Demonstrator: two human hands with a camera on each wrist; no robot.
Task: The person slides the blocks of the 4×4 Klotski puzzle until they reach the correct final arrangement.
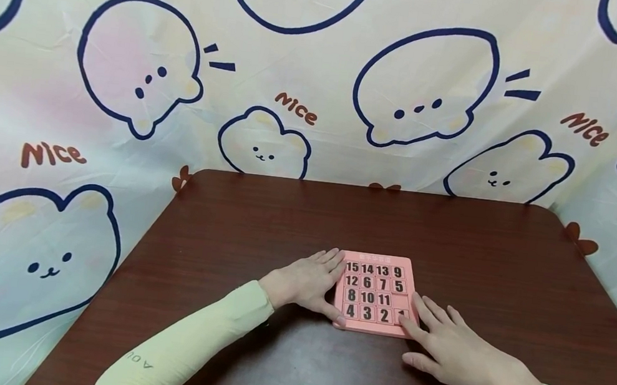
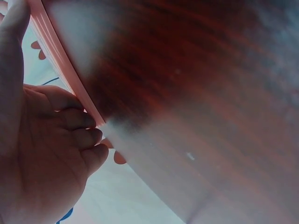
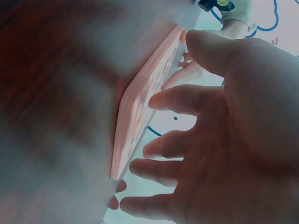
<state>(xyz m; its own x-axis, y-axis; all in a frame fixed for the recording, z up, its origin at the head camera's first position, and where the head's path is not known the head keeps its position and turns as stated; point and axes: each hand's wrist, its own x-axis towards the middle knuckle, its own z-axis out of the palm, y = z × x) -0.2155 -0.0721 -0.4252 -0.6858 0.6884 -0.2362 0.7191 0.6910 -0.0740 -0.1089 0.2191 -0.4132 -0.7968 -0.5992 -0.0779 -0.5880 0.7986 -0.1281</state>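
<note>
A pink sliding number puzzle (image 1: 368, 290) lies flat on the table, with black-numbered tiles in rows. A gap shows at the right end of its third row, above the 1 tile (image 1: 401, 314). My left hand (image 1: 307, 285) holds the puzzle's left side, thumb at the near corner and fingers along the edge. In the left wrist view, those fingertips meet the puzzle's pink side (image 2: 70, 65). My right hand (image 1: 463, 354) is spread at the right side, its index fingertip over the 1 tile. Its thumb points inward, off the puzzle, and the other fingers are extended.
The dark brown wooden table (image 1: 261, 212) has rounded far corners. Behind and beside it hangs a pale cloth (image 1: 337, 76) printed with blue-outlined bears and the word "Nice". Light green sleeves (image 1: 203, 338) cover both forearms.
</note>
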